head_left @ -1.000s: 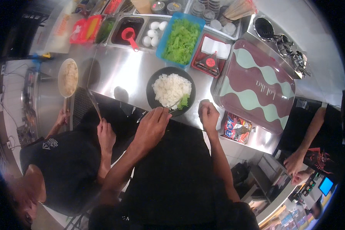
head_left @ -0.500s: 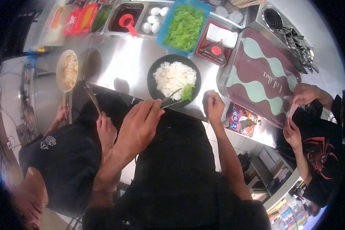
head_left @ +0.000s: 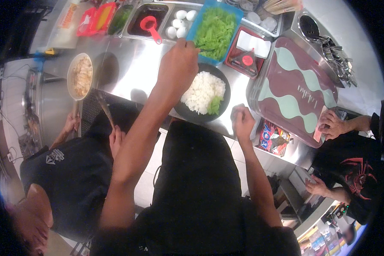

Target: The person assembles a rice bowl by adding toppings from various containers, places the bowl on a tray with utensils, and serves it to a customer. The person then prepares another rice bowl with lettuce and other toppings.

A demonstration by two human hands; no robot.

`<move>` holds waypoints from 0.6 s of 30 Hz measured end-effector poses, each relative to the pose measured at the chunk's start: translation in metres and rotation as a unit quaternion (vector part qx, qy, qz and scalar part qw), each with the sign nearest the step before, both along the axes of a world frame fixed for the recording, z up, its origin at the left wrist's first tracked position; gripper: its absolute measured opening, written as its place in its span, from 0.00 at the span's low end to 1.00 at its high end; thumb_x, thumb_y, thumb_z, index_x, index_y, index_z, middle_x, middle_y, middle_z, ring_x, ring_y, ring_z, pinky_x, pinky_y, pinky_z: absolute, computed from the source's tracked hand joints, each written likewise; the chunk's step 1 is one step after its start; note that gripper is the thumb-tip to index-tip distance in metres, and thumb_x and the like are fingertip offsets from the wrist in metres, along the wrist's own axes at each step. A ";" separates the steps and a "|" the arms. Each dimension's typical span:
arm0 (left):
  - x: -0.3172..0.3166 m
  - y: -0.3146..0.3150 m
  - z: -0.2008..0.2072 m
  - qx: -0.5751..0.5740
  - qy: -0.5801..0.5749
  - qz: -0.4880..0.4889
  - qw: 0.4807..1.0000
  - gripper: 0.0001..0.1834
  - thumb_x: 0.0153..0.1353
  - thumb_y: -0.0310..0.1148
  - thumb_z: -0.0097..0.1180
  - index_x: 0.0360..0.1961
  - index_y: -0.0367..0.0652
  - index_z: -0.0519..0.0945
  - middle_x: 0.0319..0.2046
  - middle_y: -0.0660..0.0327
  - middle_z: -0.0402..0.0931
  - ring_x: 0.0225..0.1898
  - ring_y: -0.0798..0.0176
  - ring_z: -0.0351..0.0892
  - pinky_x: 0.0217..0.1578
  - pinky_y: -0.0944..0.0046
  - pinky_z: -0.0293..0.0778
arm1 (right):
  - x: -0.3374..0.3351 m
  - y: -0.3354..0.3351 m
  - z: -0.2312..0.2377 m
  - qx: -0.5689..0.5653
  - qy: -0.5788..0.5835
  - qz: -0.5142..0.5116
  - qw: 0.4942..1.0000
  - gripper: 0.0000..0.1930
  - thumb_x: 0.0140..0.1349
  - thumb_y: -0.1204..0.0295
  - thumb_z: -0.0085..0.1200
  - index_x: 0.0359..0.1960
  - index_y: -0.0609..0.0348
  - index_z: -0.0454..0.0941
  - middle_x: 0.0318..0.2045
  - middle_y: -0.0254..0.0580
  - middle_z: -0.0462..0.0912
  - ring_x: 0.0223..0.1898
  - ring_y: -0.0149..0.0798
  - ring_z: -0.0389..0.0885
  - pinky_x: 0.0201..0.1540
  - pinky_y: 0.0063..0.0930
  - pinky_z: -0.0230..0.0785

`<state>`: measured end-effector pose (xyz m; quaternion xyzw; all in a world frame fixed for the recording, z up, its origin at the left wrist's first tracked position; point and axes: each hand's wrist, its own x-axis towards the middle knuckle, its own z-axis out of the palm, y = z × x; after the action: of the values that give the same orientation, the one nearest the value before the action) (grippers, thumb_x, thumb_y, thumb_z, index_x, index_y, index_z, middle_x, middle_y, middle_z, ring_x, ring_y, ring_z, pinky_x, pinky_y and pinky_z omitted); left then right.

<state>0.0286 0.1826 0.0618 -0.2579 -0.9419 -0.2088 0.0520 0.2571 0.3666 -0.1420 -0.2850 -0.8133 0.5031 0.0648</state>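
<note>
My left hand (head_left: pixel 178 64) reaches over the counter to the near left side of a blue container (head_left: pixel 187 35) filled with cut green lettuce (head_left: pixel 215 32). It grips metal tongs, mostly hidden behind the hand now. Below it, close to the counter's front edge, sits a round dark plate (head_left: pixel 192 116) with a mound of white rice (head_left: pixel 202 90). Some lettuce (head_left: pixel 215 105) lies at the rice's lower right. My right hand (head_left: pixel 244 121) stays at the counter edge right of the plate, fingers curled; whether they hold anything is hidden.
Stacked brown-and-green trays (head_left: pixel 294 91) stand at right beside a co-worker's hand (head_left: pixel 333 123). A wrapped triangular package (head_left: pixel 246 62) sits in a red tray. Eggs (head_left: pixel 178 23) and a red scoop (head_left: pixel 149 25) are at the back. At left, another co-worker holds a pan (head_left: pixel 80 79).
My left hand has moved from the plate up to the lettuce container with the tongs. My right hand keeps its place by the edge. The right-hand co-worker's hands have moved apart.
</note>
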 end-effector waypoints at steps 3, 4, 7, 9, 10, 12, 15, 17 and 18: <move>0.001 -0.004 0.007 0.027 0.006 0.001 1.000 0.07 0.65 0.28 0.54 0.32 0.35 0.77 0.34 0.47 0.75 0.33 0.42 0.80 0.35 0.49 0.78 | 0.001 0.000 -0.006 -0.032 0.001 -0.008 0.999 0.08 0.67 0.69 0.50 0.40 0.55 0.81 0.32 0.49 0.85 0.32 0.42 0.85 0.39 0.36 0.75; 0.003 -0.007 0.014 0.040 0.010 0.003 0.999 0.07 0.65 0.28 0.54 0.31 0.35 0.77 0.33 0.48 0.75 0.33 0.43 0.80 0.35 0.49 0.78 | 0.001 0.001 -0.009 -0.041 0.005 -0.009 0.999 0.08 0.67 0.69 0.50 0.40 0.55 0.81 0.31 0.48 0.85 0.31 0.41 0.84 0.38 0.36 0.75; 0.014 -0.015 0.040 0.102 0.054 0.010 0.993 0.04 0.62 0.24 0.59 0.37 0.35 0.81 0.31 0.50 0.78 0.30 0.47 0.80 0.32 0.53 0.76 | 0.004 -0.001 -0.011 -0.013 0.029 -0.002 0.999 0.08 0.67 0.70 0.49 0.40 0.54 0.81 0.31 0.47 0.85 0.29 0.43 0.84 0.35 0.35 0.75; 0.018 -0.021 0.051 0.113 0.077 0.024 0.990 0.06 0.61 0.23 0.62 0.39 0.35 0.82 0.30 0.51 0.80 0.27 0.53 0.80 0.30 0.58 0.75 | 0.002 -0.004 -0.010 -0.002 0.047 0.001 0.999 0.07 0.67 0.70 0.49 0.40 0.54 0.80 0.31 0.47 0.85 0.28 0.44 0.84 0.35 0.35 0.75; 0.020 -0.023 0.058 0.114 0.082 0.027 0.990 0.06 0.61 0.23 0.62 0.38 0.34 0.82 0.30 0.51 0.80 0.28 0.53 0.80 0.30 0.58 0.75 | 0.001 -0.004 -0.007 0.006 0.056 0.002 0.998 0.07 0.67 0.70 0.50 0.40 0.54 0.80 0.30 0.47 0.85 0.28 0.44 0.84 0.34 0.35 0.75; 0.029 -0.026 0.077 0.116 0.096 0.034 0.988 0.05 0.61 0.23 0.62 0.37 0.34 0.82 0.30 0.52 0.80 0.28 0.52 0.81 0.31 0.59 0.75 | 0.001 -0.002 0.002 0.023 0.071 0.018 0.997 0.07 0.68 0.70 0.49 0.40 0.54 0.79 0.31 0.47 0.84 0.28 0.45 0.84 0.35 0.36 0.75; 0.054 -0.026 0.105 0.122 0.076 0.060 0.988 0.04 0.60 0.22 0.63 0.36 0.34 0.82 0.30 0.54 0.81 0.30 0.54 0.81 0.32 0.60 0.76 | -0.001 -0.002 0.003 0.003 0.073 0.028 0.997 0.06 0.69 0.71 0.49 0.41 0.55 0.78 0.33 0.46 0.83 0.31 0.44 0.83 0.38 0.36 0.75; 0.071 -0.024 0.119 0.113 0.069 0.059 0.989 0.04 0.59 0.22 0.63 0.36 0.34 0.83 0.30 0.54 0.81 0.30 0.54 0.82 0.33 0.61 0.76 | 0.002 -0.002 -0.005 -0.026 0.068 0.016 0.997 0.06 0.70 0.71 0.48 0.43 0.55 0.77 0.35 0.45 0.83 0.34 0.43 0.82 0.42 0.35 0.75; 0.082 -0.024 0.130 0.090 0.071 0.062 0.991 0.04 0.59 0.22 0.63 0.36 0.34 0.83 0.30 0.54 0.81 0.31 0.54 0.82 0.34 0.62 0.76 | 0.003 -0.004 -0.007 -0.048 0.065 0.014 0.997 0.07 0.70 0.70 0.48 0.44 0.56 0.77 0.38 0.45 0.82 0.37 0.42 0.82 0.44 0.35 0.74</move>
<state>0.1111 0.1583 0.1915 -0.2075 -0.9275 -0.2699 0.1547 0.2604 0.3622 -0.1493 -0.2429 -0.7862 0.5599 0.0968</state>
